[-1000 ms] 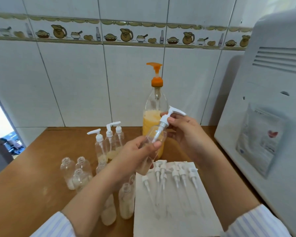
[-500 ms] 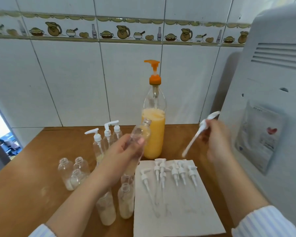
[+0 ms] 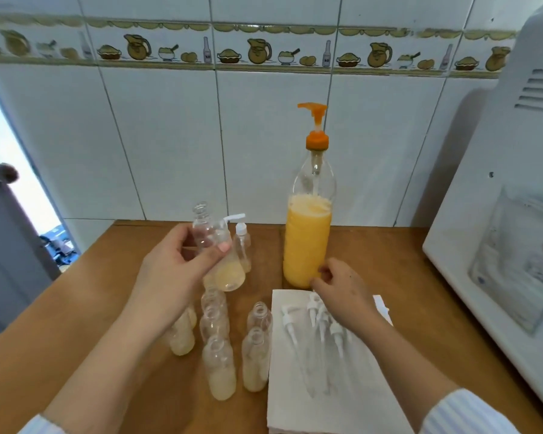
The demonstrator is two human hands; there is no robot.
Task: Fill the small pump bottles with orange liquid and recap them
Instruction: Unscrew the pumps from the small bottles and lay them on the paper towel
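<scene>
Head-cam view, looking down at a brown wooden tabletop (image 3: 389, 261) set against a white tiled wall. The left hand (image 3: 176, 270) is wrapped around a small clear plastic bottle w/ no cap (image 3: 215, 245), held tilted above the table at centre-left; a little pale orange liquid sits in its bottom. The right hand (image 3: 342, 289) is lower, at the far edge of a white paper towel (image 3: 351, 402) spread on the near right; fingers loosely curled, seemingly holding nothing, just in front of a tall clear bottle w/ an orange pump top (image 3: 308, 233), approx. two-thirds full of orange liquid. On the towel lie several loose white pump caps w/ long dip tubes (image 3: 323, 324), side by side. Left of the towel stands a cluster of uncapped small bottles (image 3: 223, 364), each only part-filled w/ pale liquid at the bottom. Farther back, behind the held bottle, at least one small bottle wearing its white pump (image 3: 242, 242) stands upright. Progress looks early-to-mid: a couple of bottles appear capped, but most are open and low, and the caps on the towel are not yet fitted. Probably next: topping up the held bottle from the big pump.
</scene>
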